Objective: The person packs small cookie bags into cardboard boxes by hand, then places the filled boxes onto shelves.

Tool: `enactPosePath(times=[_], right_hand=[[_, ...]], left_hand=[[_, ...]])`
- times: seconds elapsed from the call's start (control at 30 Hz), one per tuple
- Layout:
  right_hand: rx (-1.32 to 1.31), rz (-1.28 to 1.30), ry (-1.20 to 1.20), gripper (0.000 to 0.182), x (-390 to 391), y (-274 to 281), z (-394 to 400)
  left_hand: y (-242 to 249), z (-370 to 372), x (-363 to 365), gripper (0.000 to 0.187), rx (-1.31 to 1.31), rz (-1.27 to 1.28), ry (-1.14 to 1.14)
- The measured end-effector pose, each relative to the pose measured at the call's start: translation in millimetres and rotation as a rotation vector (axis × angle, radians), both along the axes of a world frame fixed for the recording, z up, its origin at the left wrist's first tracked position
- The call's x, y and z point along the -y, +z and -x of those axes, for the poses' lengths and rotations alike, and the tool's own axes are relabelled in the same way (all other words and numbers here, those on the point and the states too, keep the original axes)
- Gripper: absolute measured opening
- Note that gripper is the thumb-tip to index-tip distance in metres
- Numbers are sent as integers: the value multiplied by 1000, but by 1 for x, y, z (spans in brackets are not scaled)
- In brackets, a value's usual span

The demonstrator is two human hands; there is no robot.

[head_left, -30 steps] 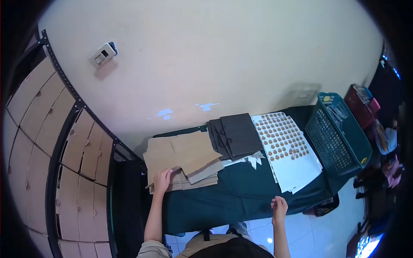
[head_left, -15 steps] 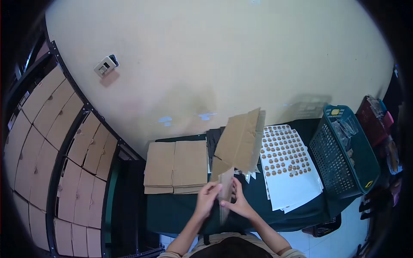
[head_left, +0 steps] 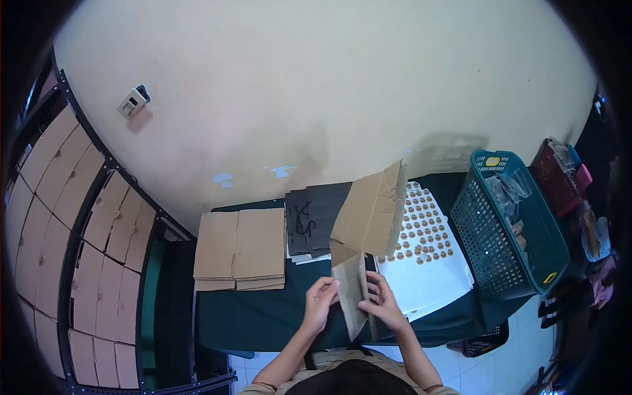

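A brown cardboard box [head_left: 366,214], partly folded with its large flap standing up, is between my hands over the front of the table. My left hand [head_left: 320,304] is closed on the left edge of its near panel. On the other side, my right hand [head_left: 385,306] grips the right side, thumb on the near edge and fingers curled along the outer panel. Left of the box lies a stack of flat cardboard boxes [head_left: 259,243]. Dark grey bags with black cord handles [head_left: 316,214] sit behind it. Sheets of round brown stickers [head_left: 421,286] lie to the right.
A green perforated basket [head_left: 471,227] holding clear plastic packets stands at the table's right end. Shelves with cardboard boxes [head_left: 89,289] rise on the left. The dark green tablecloth [head_left: 263,322] covers the table. A dark crate [head_left: 484,339] is on the floor, lower right.
The near part of the box has opened out from a narrow folded strip into a wider channel. My right hand has moved right, away from my left. The view has shifted slightly.
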State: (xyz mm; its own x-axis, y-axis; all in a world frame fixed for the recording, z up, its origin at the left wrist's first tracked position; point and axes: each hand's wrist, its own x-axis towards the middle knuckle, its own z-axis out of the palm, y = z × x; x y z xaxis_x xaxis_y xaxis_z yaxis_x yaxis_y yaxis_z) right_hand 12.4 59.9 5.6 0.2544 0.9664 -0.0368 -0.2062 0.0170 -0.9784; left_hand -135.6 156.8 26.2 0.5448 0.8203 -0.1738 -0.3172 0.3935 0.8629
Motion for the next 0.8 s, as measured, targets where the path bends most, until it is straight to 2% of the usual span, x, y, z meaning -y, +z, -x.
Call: enactPosePath(times=[0.03, 0.07, 0.13, 0.17, 0.23, 0.33, 0.53, 0.6, 0.63, 0.67, 0.73, 0.77, 0.8], right_hand=[[24, 42, -61, 58, 9, 18, -7], [-111, -10, -180, 40, 11, -2, -18], [23, 51, -235, 30, 20, 7, -32], [22, 53, -232, 30, 19, 9, -33], [-76, 22, -364, 28, 17, 11, -34], [-162, 71, -319, 28, 13, 10, -37], [85, 61, -215, 26, 9, 31, -36], [-35, 53, 42, 30, 8, 40, -37], [-128, 41, 45, 39, 5, 47, -33], [-131, 41, 52, 39, 0, 50, -25], [-18, -173, -153, 47, -8, 54, -12], [7, -189, -106, 57, -12, 47, -13], [3, -191, -103, 57, -14, 45, -14]], left_hand=[[1, 2, -4, 8, 9, 3, 24], [3, 2, -4, 8, -59, 14, 125], [-7, 7, -9, 9, -50, 13, 147], [-19, 10, -12, 11, -11, -8, 162], [-13, 9, -12, 14, 6, 54, 247], [-1, 12, -7, 18, 42, 68, 318], [-1, 12, -1, 18, -194, -351, 433], [3, 15, 5, 17, -279, -400, 394], [4, 14, 9, 15, -294, -421, 391], [7, 10, 14, 13, -245, -441, 376], [0, 9, 19, 12, -248, -525, 292], [-2, 6, 23, 11, -221, -466, 289], [-6, 1, 24, 11, -197, -404, 290]])
